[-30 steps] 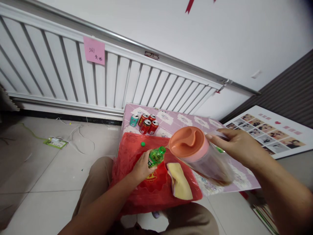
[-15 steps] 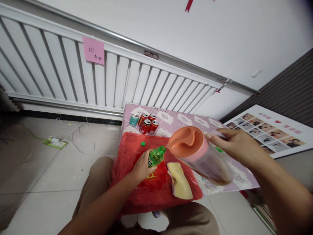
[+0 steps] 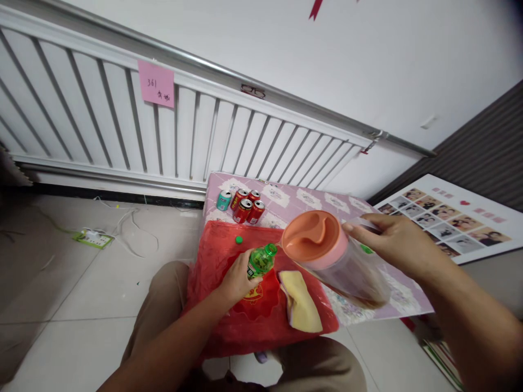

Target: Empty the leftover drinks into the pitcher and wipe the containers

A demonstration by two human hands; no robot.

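Observation:
My left hand (image 3: 236, 281) is wrapped round a small green bottle (image 3: 261, 259) with no cap, standing on a red plastic sheet (image 3: 220, 256). My right hand (image 3: 394, 239) grips the handle of a clear pitcher (image 3: 347, 269) with an orange lid (image 3: 312, 236). The pitcher is tilted so its spout leans toward the bottle's mouth, and brownish liquid sits in its lower part. A green bottle cap (image 3: 239, 239) lies on the red sheet just beyond the bottle. A yellow cloth (image 3: 300, 307) lies on the sheet to the bottle's right.
Several drink cans (image 3: 244, 206) stand at the far left of a low table with a pink patterned cover (image 3: 310, 198). Behind it runs a white radiator (image 3: 122, 130) bearing a pink note (image 3: 156, 84). A power strip (image 3: 92, 238) lies on the tiled floor; a photo board (image 3: 457, 218) leans at right.

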